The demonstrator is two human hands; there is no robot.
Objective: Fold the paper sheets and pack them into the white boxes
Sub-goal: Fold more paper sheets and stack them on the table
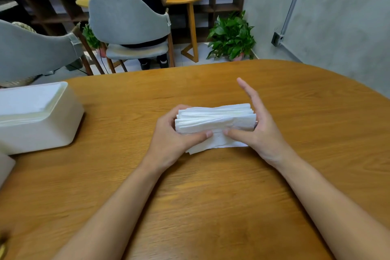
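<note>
Near us on the wooden table [211,200], our left hand [168,135] grips the left end of a stack of paper tissues [215,120], fingers curled round it and thumb on its near side. Our right hand [258,126] lies against the right end, fingers straight and together, thumb pressing the front. The stack rests mid-table. A white plastic box [38,126] sits far left; beyond are a grey chair [128,19] and a potted plant [232,38].

The left forearm [118,202] and right forearm [329,202] are bare along all their visible length, from wrist to frame edge. The left grip [168,139] and right grip [258,131] are bare-handed, slender-fingered, with short, trimmed thumbnails.
</note>
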